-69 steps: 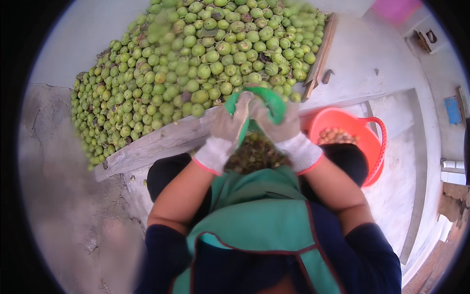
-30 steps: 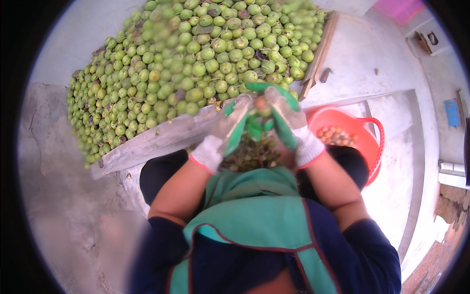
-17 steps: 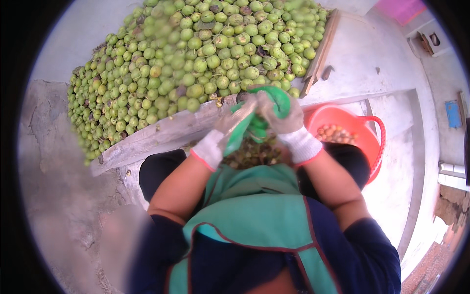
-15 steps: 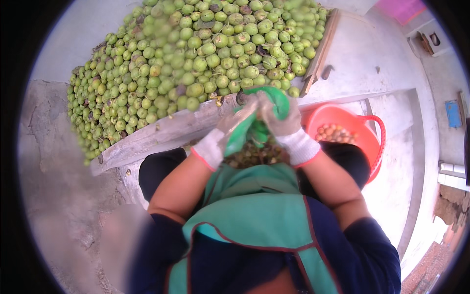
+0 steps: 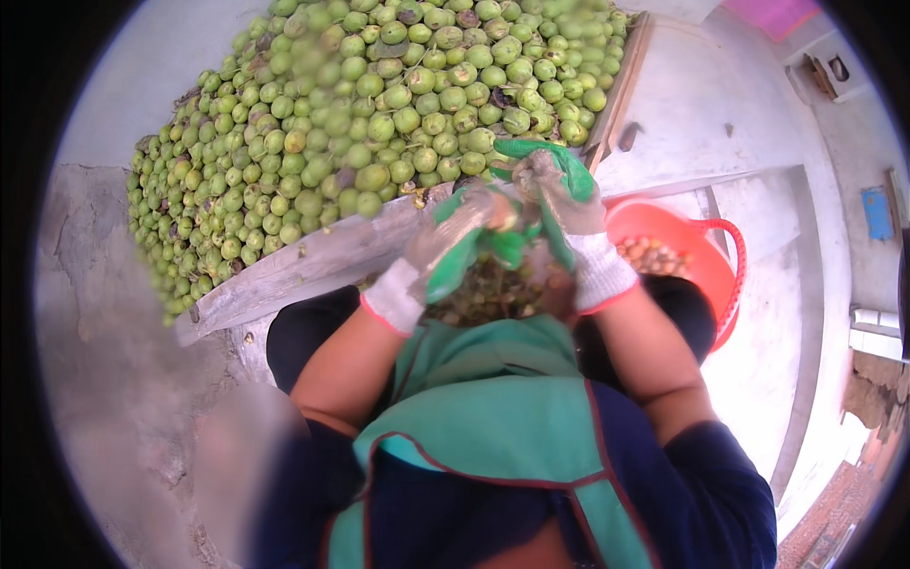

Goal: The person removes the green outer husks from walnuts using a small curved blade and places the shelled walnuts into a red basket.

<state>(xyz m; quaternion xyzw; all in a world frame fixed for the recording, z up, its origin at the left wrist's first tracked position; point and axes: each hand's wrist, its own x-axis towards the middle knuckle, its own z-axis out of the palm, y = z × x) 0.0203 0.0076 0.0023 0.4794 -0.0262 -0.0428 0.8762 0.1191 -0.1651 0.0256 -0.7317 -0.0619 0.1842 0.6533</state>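
- Big heap of green fruit (image 5: 379,123) lies behind a plank (image 5: 313,266), unhusked; by the look of it most of the work is left.
- Red basket (image 5: 706,247) at the right holds only a few brown nuts (image 5: 649,256).
- Husk scraps (image 5: 483,294) sit on the lap above the apron (image 5: 493,408).
- Left hand (image 5: 445,242) and right hand (image 5: 559,204), both gloved, meet above the lap, elbows bent.
- Both hands are closed on one fruit (image 5: 502,213), mostly hidden between them, just in front of the plank.
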